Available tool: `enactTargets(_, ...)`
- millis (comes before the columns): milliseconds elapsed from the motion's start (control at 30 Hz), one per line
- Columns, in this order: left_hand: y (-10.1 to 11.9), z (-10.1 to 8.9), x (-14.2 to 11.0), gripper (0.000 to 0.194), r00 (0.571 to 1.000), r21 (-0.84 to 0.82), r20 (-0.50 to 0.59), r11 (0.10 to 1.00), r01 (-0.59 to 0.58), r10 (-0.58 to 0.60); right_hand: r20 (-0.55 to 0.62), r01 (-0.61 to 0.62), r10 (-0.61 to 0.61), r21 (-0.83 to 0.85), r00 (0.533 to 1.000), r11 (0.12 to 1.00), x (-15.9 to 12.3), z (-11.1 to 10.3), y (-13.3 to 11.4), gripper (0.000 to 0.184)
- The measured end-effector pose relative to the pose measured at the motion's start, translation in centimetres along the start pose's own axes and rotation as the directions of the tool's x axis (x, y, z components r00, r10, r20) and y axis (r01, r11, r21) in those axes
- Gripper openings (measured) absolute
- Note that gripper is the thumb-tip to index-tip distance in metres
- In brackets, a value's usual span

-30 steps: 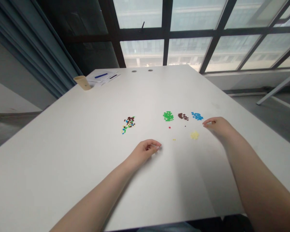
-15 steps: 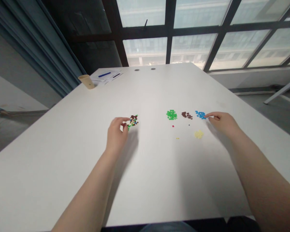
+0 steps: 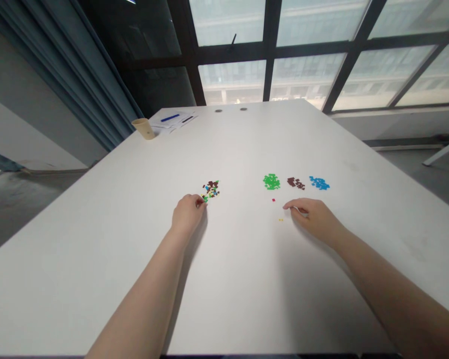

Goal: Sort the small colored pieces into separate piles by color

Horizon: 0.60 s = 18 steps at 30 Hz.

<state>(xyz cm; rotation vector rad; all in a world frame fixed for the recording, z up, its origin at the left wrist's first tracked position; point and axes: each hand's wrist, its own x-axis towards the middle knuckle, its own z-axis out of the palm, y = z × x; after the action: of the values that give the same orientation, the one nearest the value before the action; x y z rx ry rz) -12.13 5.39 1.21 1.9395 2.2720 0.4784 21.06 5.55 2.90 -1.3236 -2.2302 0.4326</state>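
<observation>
My left hand (image 3: 189, 214) rests at the near left edge of a mixed pile of small coloured pieces (image 3: 211, 188). Its thumb and fingers are pinched together; what is between them is too small to make out. My right hand (image 3: 312, 218) hovers low over the table, fingers stretched to the left with the thumb slightly apart. Nothing shows in it. Its fingertips are between a single red piece (image 3: 273, 200) and a few small yellow pieces (image 3: 281, 220). The pale yellow pile is hidden behind this hand.
Behind the right hand lie a green pile (image 3: 271, 182), a brown pile (image 3: 295, 183) and a blue pile (image 3: 319, 183) in a row. A paper cup (image 3: 143, 129) and papers with a blue pen (image 3: 170, 118) are at the table's far left. Windows rise beyond the table.
My left hand has gone from the table's middle to the mixed pile and closed at its near edge. My right hand has moved from beside the blue pile leftward and nearer, covering the pale yellow pile.
</observation>
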Motion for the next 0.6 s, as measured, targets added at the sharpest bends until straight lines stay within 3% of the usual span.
enactTargets(133,0.9,0.2,0.0,0.016,0.996,-0.025,-0.032,0.996,-0.088,0.087,0.013,0.007,-0.007,0.0,1.0,1.0,0.0,0.1,0.0,0.026)
enactTargets(233,2.6,-0.1,-0.9,0.017,0.983,-0.175,-0.049,0.968,-0.181,0.175,0.024,0.013,-0.013,0.002,1.0,1.0,-0.1,0.3,-0.4,0.026)
enactTargets(433,7.2,-1.2,-4.7,0.009,0.956,-0.523,-0.055,0.807,-0.275,0.29,0.062,0.04,-0.042,0.038,0.997,0.998,-0.3,0.7,-1.4,0.025)
enactTargets(533,8.4,-1.5,-5.9,0.002,0.957,-0.659,-0.09,0.703,-0.266,0.277,0.081,0.056,-0.061,0.059,0.995,0.997,-0.5,0.9,-1.9,0.025)
enactTargets(600,8.8,-1.7,-6.3,0.011,0.963,-0.737,-0.111,0.629,-0.247,0.247,0.085,0.069,-0.076,0.085,0.993,0.994,-0.6,1.0,-2.5,0.025)
